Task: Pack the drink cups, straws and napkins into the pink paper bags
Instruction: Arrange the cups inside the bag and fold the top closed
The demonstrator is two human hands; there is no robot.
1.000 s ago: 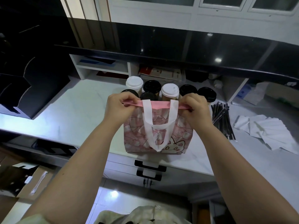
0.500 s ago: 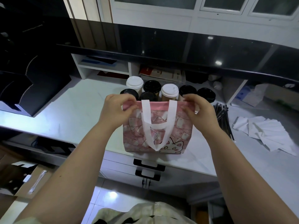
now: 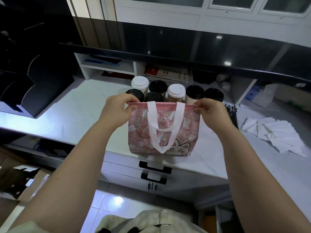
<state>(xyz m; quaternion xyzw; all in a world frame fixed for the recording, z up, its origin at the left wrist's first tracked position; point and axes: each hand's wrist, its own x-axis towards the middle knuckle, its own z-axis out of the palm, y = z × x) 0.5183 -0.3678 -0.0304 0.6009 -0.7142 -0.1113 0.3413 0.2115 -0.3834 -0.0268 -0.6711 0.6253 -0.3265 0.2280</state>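
A pink bag [image 3: 188, 132] with white handles and a cartoon cat print stands upright near the counter's front edge. My left hand [image 3: 117, 110] pinches its top rim at the left corner. At the right corner, my right hand [image 3: 211, 111] pinches the same rim. Behind the bag stand several lidded drink cups [image 3: 176, 91], some with white lids, some with black. A bundle of black straws [image 3: 231, 113] lies to the right of the bag. White napkins [image 3: 276, 132] are spread further right.
The white counter [image 3: 70, 118] runs left to right, with a raised black ledge [image 3: 185, 52] behind. Black holders [image 3: 33, 91] stand at far left. Drawers with black handles [image 3: 154, 167] sit under the counter edge. Cardboard boxes [image 3: 20, 184] lie on the floor at left.
Both hands have kept hold of the bag's rim and spread slightly apart along it. The bag has stayed upright in about the same spot on the counter.
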